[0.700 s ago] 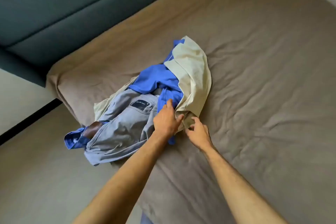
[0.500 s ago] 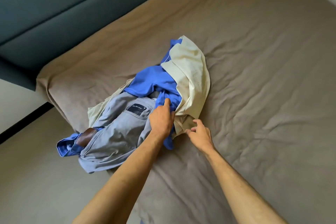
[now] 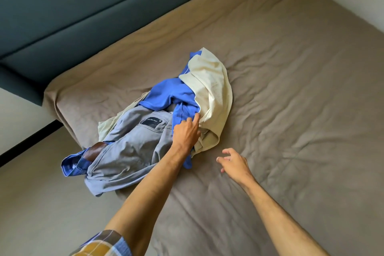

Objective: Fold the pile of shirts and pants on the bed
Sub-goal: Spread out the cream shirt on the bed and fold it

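A loose pile of clothes lies near the bed's left edge. Grey jeans [image 3: 128, 151] with a dark waist patch hang partly over the edge, a brown belt [image 3: 96, 150] beside them. A bright blue shirt [image 3: 172, 95] lies on top, and a cream shirt [image 3: 212, 89] drapes over the pile's right side. My left hand [image 3: 186, 134] rests on the pile where blue and cream cloth meet, fingers reaching into the folds. My right hand [image 3: 233, 162] hovers above the sheet, right of the pile, fingers loosely spread and holding nothing.
The brown bed sheet [image 3: 291, 110] stretches wide and wrinkled to the right and behind the pile. A dark teal padded headboard [image 3: 83, 6] runs along the far left. The bed's left edge drops to a pale floor [image 3: 31, 203].
My right hand has let go of the cream shirt's hem and pulled back to the right, off the pile. My left hand stays on the pile, fingers pushed further forward.
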### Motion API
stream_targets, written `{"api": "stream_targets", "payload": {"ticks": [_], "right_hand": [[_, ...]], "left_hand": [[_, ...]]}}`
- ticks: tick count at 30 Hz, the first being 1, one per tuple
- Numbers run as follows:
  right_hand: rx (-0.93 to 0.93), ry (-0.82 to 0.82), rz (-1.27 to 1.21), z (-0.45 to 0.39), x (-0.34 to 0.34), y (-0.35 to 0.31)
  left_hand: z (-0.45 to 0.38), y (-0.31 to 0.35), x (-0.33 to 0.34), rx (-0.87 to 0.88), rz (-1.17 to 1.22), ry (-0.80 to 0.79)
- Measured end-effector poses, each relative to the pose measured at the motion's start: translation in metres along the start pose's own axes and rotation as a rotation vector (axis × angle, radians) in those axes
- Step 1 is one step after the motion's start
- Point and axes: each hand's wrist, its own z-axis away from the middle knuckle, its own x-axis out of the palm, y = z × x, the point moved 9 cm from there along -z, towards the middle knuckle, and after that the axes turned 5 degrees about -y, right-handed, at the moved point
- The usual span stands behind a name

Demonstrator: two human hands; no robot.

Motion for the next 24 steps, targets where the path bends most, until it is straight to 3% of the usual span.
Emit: {"api": "stream_targets", "payload": {"ticks": [1, 4, 7, 10, 14, 18, 21, 24], "right_hand": [[-0.007, 0.005, -0.006, 0.004, -0.001, 0.009], [0.000, 0.012, -0.075, 0.015, -0.006, 0.039], [-0.002, 0.029, -0.089, 0.031, -0.017, 0.072], [0.006, 0.041, -0.076, 0.040, -0.028, 0.096], [0.009, 0.029, -0.102, 0.063, -0.041, 0.105], [-0.104, -0.011, -0.111, 0.097, -0.051, 0.081], [-0.184, -0.040, -0.055, 0.128, -0.059, 0.065], [-0.359, -0.049, -0.057, 0.180, -0.078, 0.037]], "left_hand": [[0.000, -0.001, 0.001, -0.029, 0.002, 0.037], [-0.002, 0.002, 0.018, -0.094, -0.057, -0.082], [0.009, 0.017, 0.016, -0.056, -0.223, -0.002], [0.024, 0.029, 0.016, 0.029, 0.061, 0.048], [0.080, 0.076, 0.006, 0.289, 0.374, 0.067], [0.135, 0.089, -0.050, 0.217, 0.740, 0.091], [0.173, 0.093, -0.118, 0.169, 0.779, 0.146], [0.223, 0.138, -0.223, 0.286, 0.793, 0.264]]}}
